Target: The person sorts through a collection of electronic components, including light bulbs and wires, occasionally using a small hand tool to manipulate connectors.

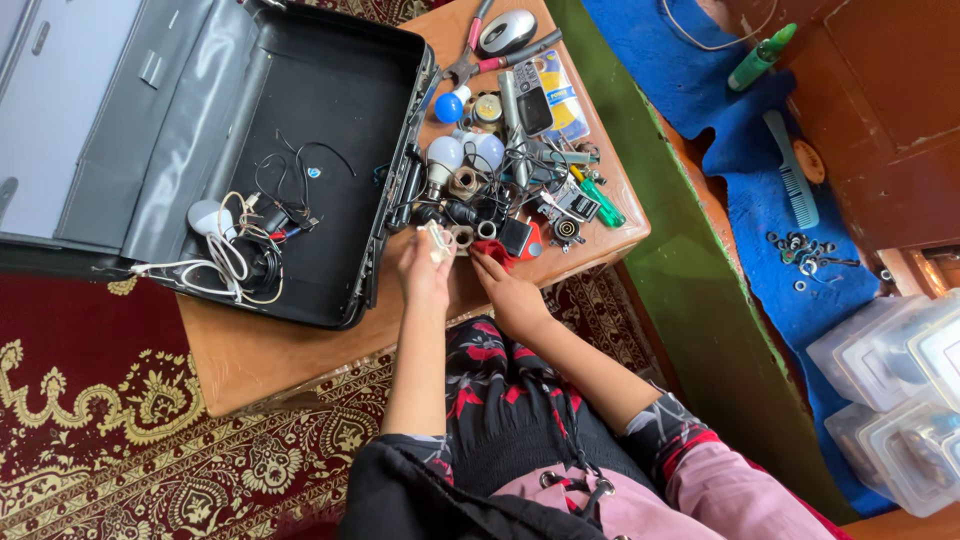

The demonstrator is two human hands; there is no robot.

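My left hand point(422, 268) holds a small white part point(437, 240) pinched in its fingers, just above the low wooden table point(250, 355). My right hand point(508, 290) rests beside it with its fingers on a small red and black object point(518, 240) at the table's front edge. Beyond both hands lies a heap of small items: white bulbs point(462, 152), a blue-tipped bulb point(449, 106), tangled black wires point(500, 190), a green screwdriver point(598, 201) and pink-handled pliers point(478, 55).
An open black case point(330, 120) with white cables and a charger fills the table's left. A grey mouse point(507, 30) lies at the far end. To the right, a blue cloth holds a comb point(790, 180), washers and a green bottle point(760, 57). Clear plastic boxes point(900, 390) stand lower right.
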